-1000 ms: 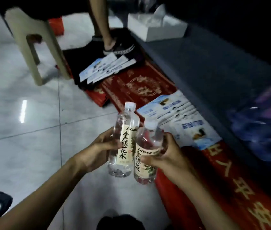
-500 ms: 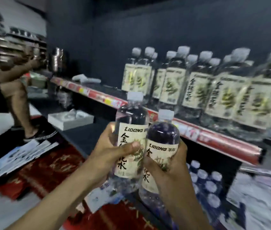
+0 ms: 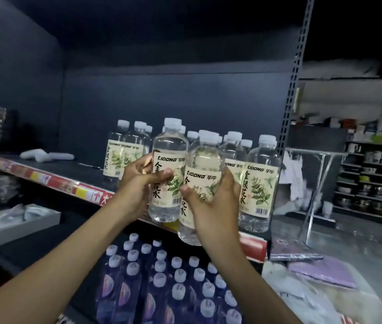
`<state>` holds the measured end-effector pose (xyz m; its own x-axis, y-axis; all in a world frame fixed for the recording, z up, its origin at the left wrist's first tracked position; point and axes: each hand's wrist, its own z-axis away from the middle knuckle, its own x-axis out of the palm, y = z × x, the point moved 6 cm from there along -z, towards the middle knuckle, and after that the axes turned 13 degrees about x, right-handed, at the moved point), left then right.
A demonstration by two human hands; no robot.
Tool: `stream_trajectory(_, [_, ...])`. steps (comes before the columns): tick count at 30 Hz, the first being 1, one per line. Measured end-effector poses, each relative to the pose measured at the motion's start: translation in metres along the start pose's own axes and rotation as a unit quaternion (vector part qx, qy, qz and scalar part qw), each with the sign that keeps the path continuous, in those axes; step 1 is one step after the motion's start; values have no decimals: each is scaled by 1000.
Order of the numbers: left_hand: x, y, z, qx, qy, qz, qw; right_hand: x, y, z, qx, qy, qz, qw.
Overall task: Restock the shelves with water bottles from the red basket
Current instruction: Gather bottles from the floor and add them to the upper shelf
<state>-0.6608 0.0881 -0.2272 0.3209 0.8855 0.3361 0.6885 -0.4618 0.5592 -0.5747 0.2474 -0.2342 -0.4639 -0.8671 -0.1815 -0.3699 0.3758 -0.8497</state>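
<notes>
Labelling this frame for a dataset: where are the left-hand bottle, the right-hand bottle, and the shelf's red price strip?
left-hand bottle [image 3: 170,142]: head view, clear shoulder below the cap.
right-hand bottle [image 3: 203,176]: head view, label front.
red price strip [image 3: 45,179]: head view, front face.

Dim shelf bay, front-lit middle, smeared edges.
Light comes from the viewer's side: the left-hand bottle [image 3: 170,142] and right-hand bottle [image 3: 205,157] at centre are brightest and sharpest, with small white glints on the clear plastic. The left hand [image 3: 138,185] and right hand [image 3: 211,206] are evenly lit, without hard shadows. The back panel [image 3: 185,101] sinks to near black toward 10 and 12 o'clock. The price strip [image 3: 45,178] at 9 o'clock is smeared. The far shelves [image 3: 372,178] at 3 o'clock are paler and soft. The upright post [image 3: 295,90] at 1 o'clock leans with wide-angle distortion. The capped bottles [image 3: 173,277] at 6 o'clock carry a blue-violet cast and blur toward the lower edge.
</notes>
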Motion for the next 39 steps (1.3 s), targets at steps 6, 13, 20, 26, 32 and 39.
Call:
stream_trajectory(6, [-12,-17,-11,9,8,6,1000,20,-2,-20,0,-2,-11,1000])
stream_trajectory(13, [-44,-11,-43,38,17,16,999,37,-4,-41,-25,31,19,999])
stream_trajectory(20, [-64,-21,-61,25,0,-39,999,52,2,-48,-45,59,29,997])
stream_trajectory(26, [-67,-36,-58,54,23,-30,998,64,-1,-49,-68,81,88,990])
stream_trajectory(32, [-63,-39,-54,118,25,-177,977,68,-12,-44,-164,138,171,962])
stream_trajectory(39, [-60,-34,-53,242,38,-413,877,75,-3,-50,-180,160,251,938])
